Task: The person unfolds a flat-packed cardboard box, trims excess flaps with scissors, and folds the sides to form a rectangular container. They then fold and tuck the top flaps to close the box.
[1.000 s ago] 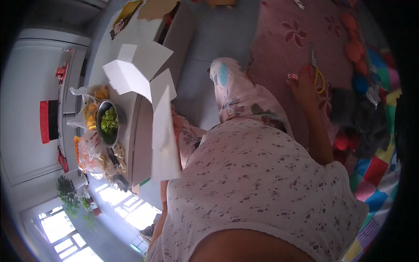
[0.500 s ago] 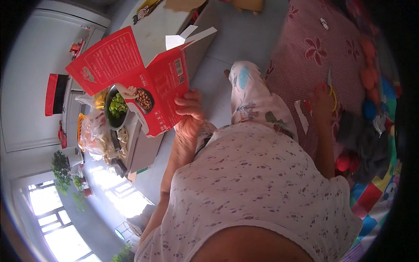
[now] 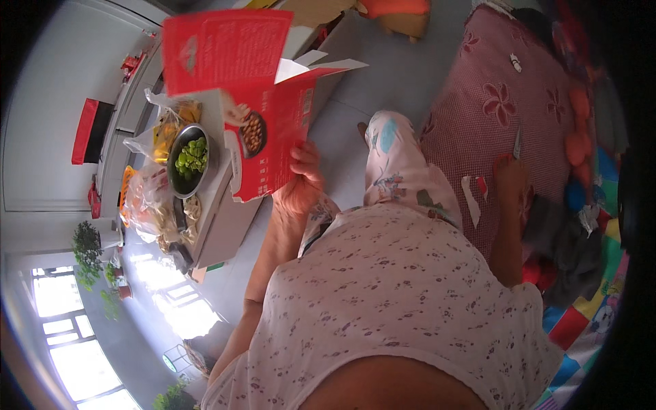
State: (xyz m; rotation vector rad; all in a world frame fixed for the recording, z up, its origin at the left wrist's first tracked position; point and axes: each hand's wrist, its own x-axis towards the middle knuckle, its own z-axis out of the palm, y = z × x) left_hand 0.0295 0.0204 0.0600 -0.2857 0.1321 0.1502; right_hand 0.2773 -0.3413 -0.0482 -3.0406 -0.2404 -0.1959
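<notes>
While your left hand grips the opened-out red carton by its lower right edge, your right hand is well apart from it, over on the pink patterned cover. That right hand sits at the handle end of the scissors, blades pointing away from you; you've got the handles mostly hidden, so I cannot tell whether your fingers are closed round them.

Look at the carton: it's raised up to the left, printed side showing, its white flaps sticking out at the upper right, and it cuts across your view of the bench. Just past its left edge there's the metal bowl of green vegetables, with plastic bags beside that.

Now the room you've got: grey floor runs between the bench and the cover, your trouser leg jutting into it. Over by the right hand, a white-and-red strip lies on its left, and dark grey cloth bunches close on its right.
</notes>
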